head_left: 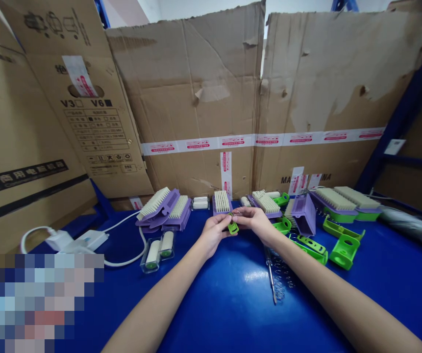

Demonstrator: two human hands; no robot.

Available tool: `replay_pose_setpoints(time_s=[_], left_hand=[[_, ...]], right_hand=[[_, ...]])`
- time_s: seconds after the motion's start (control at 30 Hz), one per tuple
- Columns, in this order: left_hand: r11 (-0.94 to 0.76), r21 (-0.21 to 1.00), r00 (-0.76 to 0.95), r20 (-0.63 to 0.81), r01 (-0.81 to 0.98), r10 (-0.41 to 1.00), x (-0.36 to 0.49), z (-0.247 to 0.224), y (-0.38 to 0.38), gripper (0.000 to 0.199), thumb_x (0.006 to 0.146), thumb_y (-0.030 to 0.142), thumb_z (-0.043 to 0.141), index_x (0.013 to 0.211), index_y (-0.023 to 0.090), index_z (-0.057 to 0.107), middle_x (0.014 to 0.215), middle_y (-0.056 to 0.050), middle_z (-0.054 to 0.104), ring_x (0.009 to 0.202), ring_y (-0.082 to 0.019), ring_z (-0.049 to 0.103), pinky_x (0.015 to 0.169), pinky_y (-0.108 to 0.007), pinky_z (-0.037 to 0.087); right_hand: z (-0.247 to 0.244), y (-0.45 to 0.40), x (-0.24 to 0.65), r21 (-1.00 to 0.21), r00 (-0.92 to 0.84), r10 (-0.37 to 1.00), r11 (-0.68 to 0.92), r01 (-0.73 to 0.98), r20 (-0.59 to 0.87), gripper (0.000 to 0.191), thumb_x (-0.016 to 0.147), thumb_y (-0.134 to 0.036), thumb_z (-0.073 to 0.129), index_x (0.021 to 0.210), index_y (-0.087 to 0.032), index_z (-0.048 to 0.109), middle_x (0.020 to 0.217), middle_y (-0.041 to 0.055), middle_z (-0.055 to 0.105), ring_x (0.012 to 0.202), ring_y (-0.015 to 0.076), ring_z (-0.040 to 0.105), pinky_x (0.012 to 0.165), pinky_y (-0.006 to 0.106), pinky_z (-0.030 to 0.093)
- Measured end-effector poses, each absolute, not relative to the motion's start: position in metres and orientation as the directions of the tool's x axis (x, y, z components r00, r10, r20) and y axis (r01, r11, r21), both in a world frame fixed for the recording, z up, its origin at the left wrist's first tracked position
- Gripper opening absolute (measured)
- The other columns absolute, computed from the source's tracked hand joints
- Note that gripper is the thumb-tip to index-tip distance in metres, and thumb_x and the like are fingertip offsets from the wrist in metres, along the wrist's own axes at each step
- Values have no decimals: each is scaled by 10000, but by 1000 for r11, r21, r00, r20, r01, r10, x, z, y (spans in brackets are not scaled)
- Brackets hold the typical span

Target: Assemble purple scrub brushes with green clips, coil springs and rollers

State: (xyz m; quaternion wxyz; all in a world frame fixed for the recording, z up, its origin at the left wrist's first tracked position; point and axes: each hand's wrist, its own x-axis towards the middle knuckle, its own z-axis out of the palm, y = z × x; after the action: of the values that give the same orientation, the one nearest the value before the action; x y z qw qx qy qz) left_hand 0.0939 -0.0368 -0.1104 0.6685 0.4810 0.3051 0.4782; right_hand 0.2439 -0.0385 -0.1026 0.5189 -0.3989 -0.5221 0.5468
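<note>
i have a small green piece (233, 227) in front of me, up over the table between my two hands. my left hand (211, 233) pinches it with thumb and fingers, and my right hand (258, 223) pinches at its top end. the piece is little, so if one thumb slips, it could pop out and skip away. my right arm is close over the loose springs (283, 269) and the thin metal tool (270, 269), so a low elbow could tangle the springs or push the tool.

the table (211, 309) is blue, smooth and shiny, so dropped bits might slide. past my right arm lie bigger green parts (344, 251). to the left are two clear boxes with white rollers (154, 252) inside, and a white cable (122, 264) loops near them. farther back are purple brushes (179, 208) with pale bristles. behind it all stands tall brown cardboard (196, 88) with red and white tape (233, 141), and a blue post (412, 98) leans on the right.
</note>
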Motion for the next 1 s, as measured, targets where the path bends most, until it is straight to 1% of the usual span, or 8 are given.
replay_pose_setpoints(time_s=[0.17, 0.27, 0.4, 0.5, 0.57, 0.63, 0.8, 1.0], left_hand=[[76, 931, 352, 58, -357, 934, 96, -108, -38, 393, 605, 405, 759, 815, 100, 627, 711, -35, 606, 649, -129, 587, 648, -296, 513], [37, 946, 283, 59, -323, 957, 98, -109, -38, 351, 599, 399, 748, 737, 108, 610, 658, -18, 591, 605, -121, 575, 606, -278, 506], [-49, 974, 165, 87, -222, 982, 100, -114, -36, 262, 567, 311, 748, 627, 119, 581, 576, 5, 569, 538, -102, 546, 533, -229, 472], [-81, 978, 134, 108, -194, 985, 101, -118, -34, 195, 561, 229, 734, 624, 121, 585, 566, 6, 580, 527, -100, 545, 514, -215, 462], [-92, 975, 129, 120, -203, 984, 101, -119, -33, 173, 565, 185, 721, 662, 121, 593, 601, -6, 607, 550, -110, 564, 511, -215, 471], [-116, 970, 126, 145, -214, 981, 101, -119, -32, 187, 575, 141, 701, 731, 120, 602, 672, -26, 638, 608, -130, 594, 515, -218, 490], [-148, 962, 158, 187, -227, 970, 99, -122, -30, 306, 649, 93, 645, 950, 114, 600, 849, -83, 673, 755, -169, 636, 578, -246, 539], [-191, 956, 197, 236, -222, 952, 98, -124, -30, 510, 680, 94, 637, 1176, 126, 526, 942, -96, 661, 824, -187, 641, 615, -264, 554]], right_hand=[[-100, -41, 243, -975, -114, 992, 32, -219, 58, 348, 590, -297, 771, 873, -131, 656, 839, 70, 679, 726, 164, 643, 673, 308, 537], [-102, -38, 243, -984, -117, 989, 67, -167, 87, 349, 593, -297, 760, 873, -125, 643, 838, 70, 670, 733, 166, 637, 658, 300, 531], [-106, -35, 245, -956, -148, 952, 282, 76, 269, 449, 632, -276, 708, 1044, -142, 590, 734, 17, 646, 646, 145, 604, 592, 270, 498], [-105, -37, 248, -804, -204, 872, 489, 338, 445, 363, 700, -250, 640, 1051, -165, 609, 746, 16, 659, 656, 154, 603, 624, 276, 485], [-105, -38, 250, -695, -254, 826, 561, 449, 503, 196, 737, -239, 604, 914, -173, 655, 800, 34, 681, 712, 173, 625, 671, 285, 484], [-106, -38, 250, -643, -285, 811, 581, 498, 512, 115, 759, -235, 588, 830, -183, 662, 814, 36, 694, 728, 185, 641, 681, 288, 484], [-111, -36, 250, -576, -278, 803, 578, 578, 527, 125, 785, -263, 594, 870, -197, 657, 849, 43, 705, 765, 207, 657, 720, 304, 483], [-114, -34, 249, -598, -275, 799, 587, 545, 534, 136, 790, -244, 606, 911, -197, 644, 876, 40, 707, 794, 200, 660, 729, 284, 484]])
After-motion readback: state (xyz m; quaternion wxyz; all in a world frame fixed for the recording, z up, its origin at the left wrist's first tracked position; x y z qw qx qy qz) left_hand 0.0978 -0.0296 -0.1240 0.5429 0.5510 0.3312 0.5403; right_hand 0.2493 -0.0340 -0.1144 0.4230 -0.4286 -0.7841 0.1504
